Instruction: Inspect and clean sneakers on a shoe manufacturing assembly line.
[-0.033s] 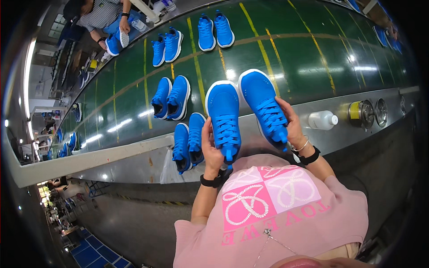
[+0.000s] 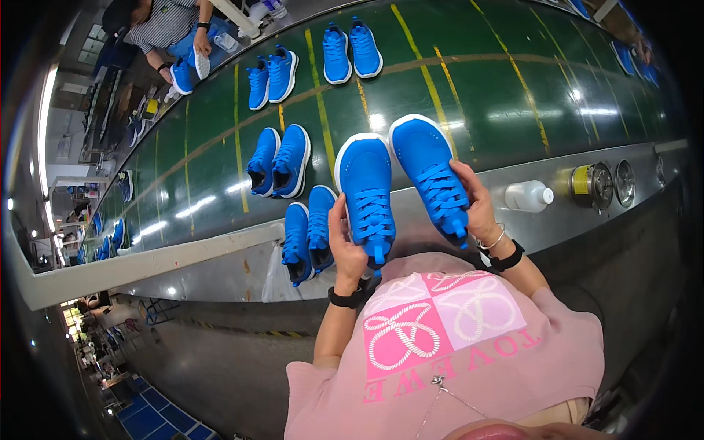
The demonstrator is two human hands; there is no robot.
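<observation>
My left hand (image 2: pixel 347 246) is closed round the side of a blue sneaker (image 2: pixel 365 172) with blue laces and a white sole edge. In my right hand (image 2: pixel 478 205) is the matching sneaker (image 2: pixel 425 158), gripped at its outer side. Both shoes are held up side by side, toes pointing away from me, with their toes close together and heels apart. My fingers beneath the shoes are mostly hidden. Just left of my left hand, another pair of blue sneakers (image 2: pixel 320 224) stands at the metal edge of the bench.
More blue sneaker pairs (image 2: pixel 290 161) stand on the green belt (image 2: pixel 499 95) with yellow lines. A white bottle (image 2: pixel 526 196) and a round metal container (image 2: pixel 592 186) lie to my right. A pale metal bar (image 2: pixel 147 265) crosses at left. Across the belt, a person (image 2: pixel 174 33) holds blue shoes.
</observation>
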